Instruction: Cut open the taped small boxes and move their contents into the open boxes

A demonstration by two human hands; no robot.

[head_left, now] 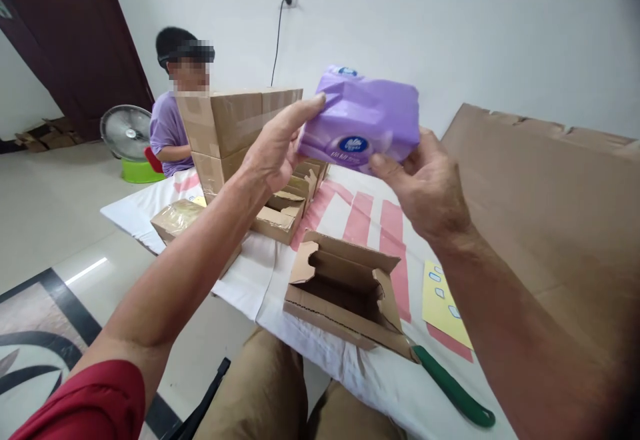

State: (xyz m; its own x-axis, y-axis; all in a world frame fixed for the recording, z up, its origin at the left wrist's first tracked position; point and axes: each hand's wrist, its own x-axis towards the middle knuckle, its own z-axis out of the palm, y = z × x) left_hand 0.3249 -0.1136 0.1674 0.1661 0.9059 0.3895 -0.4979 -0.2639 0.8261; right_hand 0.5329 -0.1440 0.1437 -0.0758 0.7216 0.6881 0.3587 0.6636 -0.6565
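A purple tissue pack (370, 117) with a blue oval logo is raised above the table, gripped from both sides. My left hand (280, 143) closes on its left end, thumb near the top edge. On the right end, my right hand (423, 180) holds the lower corner, its thumb on the front face. Below the pack, an open cardboard box (340, 297) sits at the table's near edge with its flaps raised. A green-handled tool (453, 387) lies beside the box's right corner; its other end is hidden.
Stacked cartons (237, 123) and more open boxes (285, 217) stand to the left on the cloth-covered table (363, 217). Yellow paper (443, 300) lies right, before a large cardboard sheet (540, 207). Another person (170, 117) is behind the cartons, near a fan (127, 133).
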